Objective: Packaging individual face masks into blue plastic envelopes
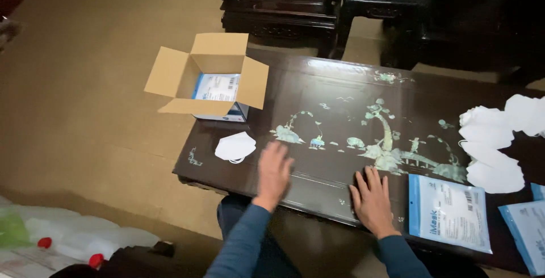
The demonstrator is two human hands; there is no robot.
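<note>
Left hand (273, 171): hovers flat just above the desk (340, 93), fingers spread wide and holding nothing; its outline is blurred.
Right hand (373, 198): lies palm down on the desk near the front edge, fingers splayed, empty.
Folded mask (235, 146): lies alone near the desk's left front corner, just left of the left hand, not touching it.
Risk, mask: it is light and sits near the edge, so a brush from the left hand could likely push it off to the floor (74, 85).
Risk, box: the open cardboard box (207, 74) overhangs the desk's far left corner; a knock might tip it off.
Risk, pouch: the blue and white pouch (448, 213) is slick plastic on a glossy top and may slide.
Materials: dark lacquered desk with pale inlaid trees; soft white masks in a stack (491, 150) at right; matte corrugated flaps.
</note>
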